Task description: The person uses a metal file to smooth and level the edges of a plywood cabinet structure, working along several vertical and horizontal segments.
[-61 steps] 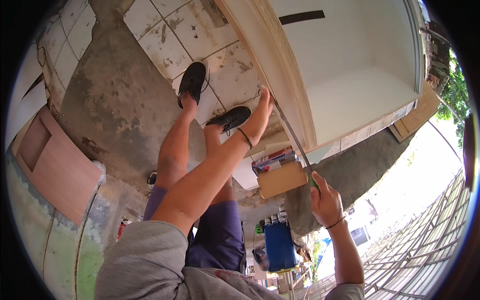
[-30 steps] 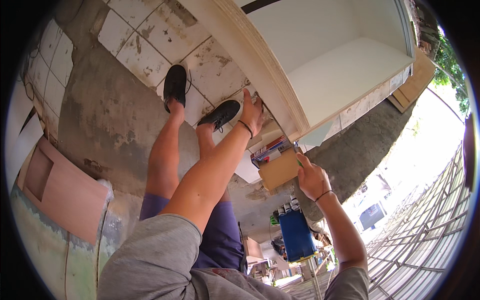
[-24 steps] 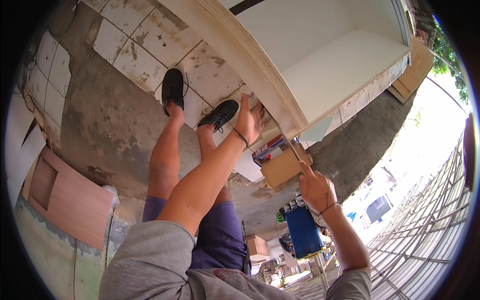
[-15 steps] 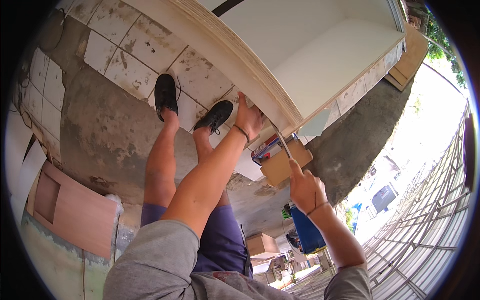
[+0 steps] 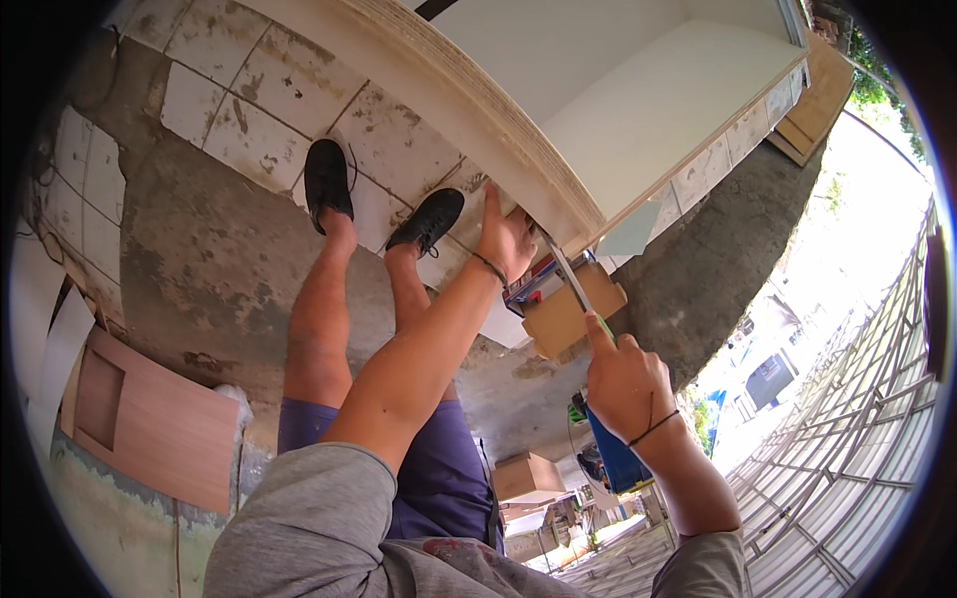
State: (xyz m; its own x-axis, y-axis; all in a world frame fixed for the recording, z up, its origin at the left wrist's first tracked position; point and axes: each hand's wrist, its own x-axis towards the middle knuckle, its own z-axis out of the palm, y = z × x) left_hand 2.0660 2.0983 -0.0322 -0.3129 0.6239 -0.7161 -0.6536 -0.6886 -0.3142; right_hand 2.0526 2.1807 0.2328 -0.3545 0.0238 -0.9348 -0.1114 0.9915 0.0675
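My right hand (image 5: 628,387) is closed around the handle of a long, narrow metal file (image 5: 566,271), which has a little green showing by the thumb. The blade slants up and left to the underside of a pale panel's edge (image 5: 538,179). At the file's far end my left hand (image 5: 508,242) has its fingers curled round the tip, close against the panel. The left thumb points up along the panel. My left fingertips are partly hidden.
Beyond the edge stands a white-lined cabinet box (image 5: 638,120). Below the file sit a cardboard box (image 5: 575,317) and a blue container (image 5: 613,453). A wood-look board (image 5: 155,424) leans at left. My black shoes (image 5: 427,221) rest on dirty tiles.
My right hand and the file have shifted a little right and down. The left hand has moved slightly the same way, still at the blade's far end.
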